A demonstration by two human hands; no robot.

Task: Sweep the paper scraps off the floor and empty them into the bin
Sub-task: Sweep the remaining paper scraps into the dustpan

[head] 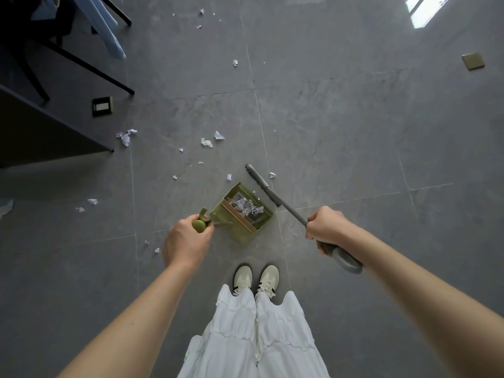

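With the left hand (185,241) gripping the green dustpan (242,214) handle and the right hand (326,227) clenched on the grey broom (268,190), the paper scraps (207,142), scattered across the floor (354,132) and some already in the pan, look featherlight and flighty, best swept gently.

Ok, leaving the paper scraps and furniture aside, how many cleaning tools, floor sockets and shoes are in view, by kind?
Green dustpan: 1
Grey broom: 1
Floor sockets: 2
Shoes: 2
Total: 6
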